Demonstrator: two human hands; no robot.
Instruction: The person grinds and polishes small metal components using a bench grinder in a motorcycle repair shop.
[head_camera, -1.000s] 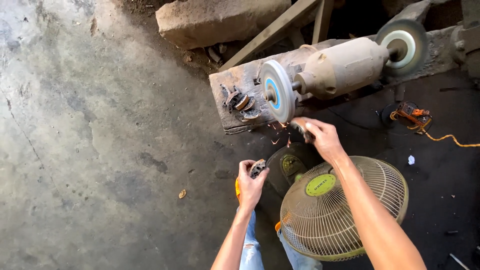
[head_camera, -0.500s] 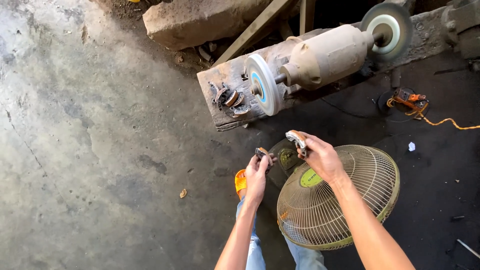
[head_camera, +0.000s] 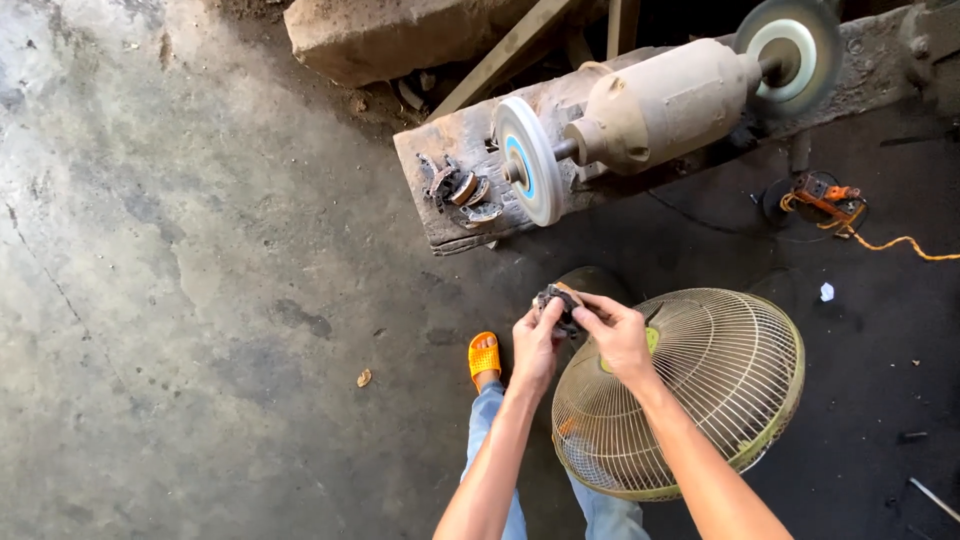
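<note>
Both hands pinch one small dark part: left hand below, right hand beside it. A fingertip hold, so it could slip and drop toward the fan underneath. Grinder wheel sits just ahead; leaning in risks contact.

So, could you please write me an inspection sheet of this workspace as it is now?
Surface: bare, stained concrete floor.
Job's things: small dark metal part, held in front of the bench grinder with its white wheel.
Clutter: similar curved parts on the grinder's block; leaf on the floor.
Hands: left hand and right hand both grip the part.
Cables: orange cord from a small orange tool.
Surroundings: floor fan lying face up; stone slab; orange sandal.
</note>
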